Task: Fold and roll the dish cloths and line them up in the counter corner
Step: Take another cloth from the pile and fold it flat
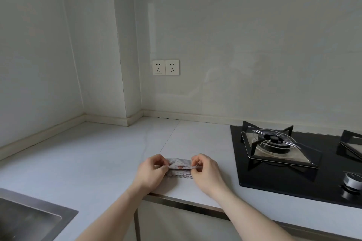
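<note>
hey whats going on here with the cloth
A person is working a small dotted dish cloth at the front edge of the counter. The left hand and right hand each pinch one end, folding or rolling it. No finished rolls show in the counter corner. A gas hob sits to the right.

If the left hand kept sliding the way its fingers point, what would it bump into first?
The left hand points right, along the dish cloth it pinches. Past the cloth it would probably meet the right hand, which pinches the other end, well before the stove.
</note>
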